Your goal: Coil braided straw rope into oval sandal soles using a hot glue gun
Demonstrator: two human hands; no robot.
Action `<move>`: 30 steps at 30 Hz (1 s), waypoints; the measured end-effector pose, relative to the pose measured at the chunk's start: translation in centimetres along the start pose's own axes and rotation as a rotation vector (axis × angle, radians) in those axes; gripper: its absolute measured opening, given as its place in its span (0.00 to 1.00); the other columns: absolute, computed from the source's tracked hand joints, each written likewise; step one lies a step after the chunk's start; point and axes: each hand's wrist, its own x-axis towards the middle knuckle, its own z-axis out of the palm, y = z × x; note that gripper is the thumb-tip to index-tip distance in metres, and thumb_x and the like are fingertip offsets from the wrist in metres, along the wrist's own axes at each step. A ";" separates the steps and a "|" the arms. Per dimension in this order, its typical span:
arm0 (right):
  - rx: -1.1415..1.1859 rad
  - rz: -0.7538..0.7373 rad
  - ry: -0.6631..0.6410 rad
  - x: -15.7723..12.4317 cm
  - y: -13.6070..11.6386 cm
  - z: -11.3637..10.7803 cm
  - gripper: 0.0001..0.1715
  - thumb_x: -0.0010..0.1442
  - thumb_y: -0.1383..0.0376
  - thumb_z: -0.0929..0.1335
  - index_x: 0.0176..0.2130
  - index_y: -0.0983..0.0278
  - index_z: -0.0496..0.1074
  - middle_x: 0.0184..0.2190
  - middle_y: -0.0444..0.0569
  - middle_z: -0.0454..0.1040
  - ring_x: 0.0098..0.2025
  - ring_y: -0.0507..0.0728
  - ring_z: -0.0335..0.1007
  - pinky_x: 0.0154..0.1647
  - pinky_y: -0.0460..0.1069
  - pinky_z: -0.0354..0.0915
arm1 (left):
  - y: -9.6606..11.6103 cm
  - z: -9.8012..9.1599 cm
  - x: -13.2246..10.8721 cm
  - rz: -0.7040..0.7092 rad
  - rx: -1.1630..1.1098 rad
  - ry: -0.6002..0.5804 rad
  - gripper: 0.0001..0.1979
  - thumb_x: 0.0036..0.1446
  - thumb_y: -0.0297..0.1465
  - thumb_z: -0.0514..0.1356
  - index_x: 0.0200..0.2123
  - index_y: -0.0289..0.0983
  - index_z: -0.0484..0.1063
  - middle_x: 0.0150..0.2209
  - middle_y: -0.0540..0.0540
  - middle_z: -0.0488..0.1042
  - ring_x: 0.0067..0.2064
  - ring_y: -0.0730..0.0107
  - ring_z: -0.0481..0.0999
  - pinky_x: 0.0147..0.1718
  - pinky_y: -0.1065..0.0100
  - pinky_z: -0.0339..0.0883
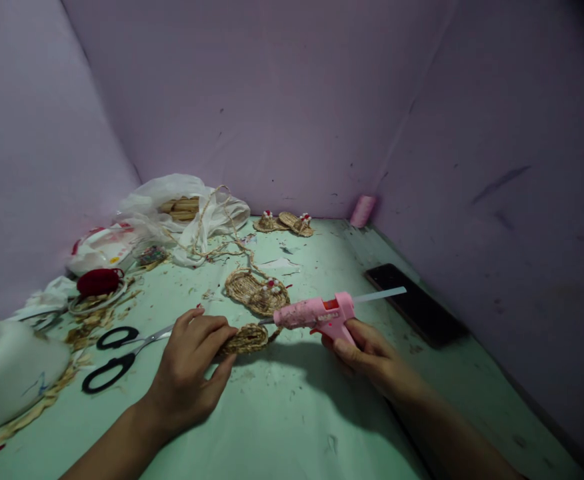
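Observation:
My right hand [367,350] is wrapped round the handle of a pink hot glue gun [305,315], with a glue stick [382,295] poking out of its back. The gun's nozzle points left and meets, or nearly meets, a small coil of braided straw rope [247,339]. That coil is pinched between the thumb and fingers of my left hand [192,367], which hide its left end. Just behind it lies a woven straw slipper [247,290] with red and white beads on top. Black-handled scissors [129,347] rest beside my left hand, their blades partly covered.
Finished mini straw slippers [299,223] sit at the back wall. A pink spool [363,211] and a dark phone [417,307] are at right. To the left are a plastic bag [172,193], dark red yarn [99,282], straw scraps and a white bowl-like object [17,373].

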 end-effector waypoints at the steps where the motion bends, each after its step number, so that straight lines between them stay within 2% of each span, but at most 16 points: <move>1: 0.000 0.001 -0.002 0.0 -0.1 0.0 0.23 0.54 0.46 0.67 0.30 0.64 0.64 0.22 0.40 0.57 0.21 0.47 0.47 0.19 0.45 0.46 | 0.1 0.0 0.0 -0.005 -0.002 -0.003 0.16 0.51 0.20 0.59 0.45 0.34 0.65 0.40 0.40 0.69 0.43 0.63 0.69 0.51 0.47 0.60; 22: 0.003 0.059 -0.008 -0.2 -1.0 0.3 0.24 0.52 0.46 0.69 0.29 0.64 0.65 0.21 0.39 0.54 0.22 0.47 0.46 0.20 0.45 0.45 | 0.4 0.0 0.3 0.008 0.002 -0.014 0.15 0.51 0.19 0.58 0.44 0.34 0.67 0.38 0.41 0.71 0.41 0.63 0.71 0.50 0.47 0.60; 27: 0.023 0.039 -0.019 -0.3 -1.0 0.7 0.23 0.53 0.48 0.68 0.32 0.66 0.69 0.22 0.42 0.62 0.21 0.47 0.51 0.19 0.44 0.48 | 0.5 -0.1 0.3 0.020 -0.030 -0.020 0.15 0.51 0.19 0.58 0.43 0.33 0.67 0.38 0.41 0.72 0.41 0.64 0.71 0.51 0.48 0.59; 30: 0.074 0.024 0.098 -0.1 -1.4 0.7 0.24 0.51 0.48 0.69 0.33 0.67 0.71 0.19 0.42 0.65 0.18 0.48 0.54 0.17 0.44 0.48 | 0.9 -0.2 0.2 -0.005 -0.074 -0.041 0.14 0.51 0.21 0.58 0.43 0.34 0.67 0.38 0.42 0.72 0.41 0.64 0.71 0.51 0.48 0.59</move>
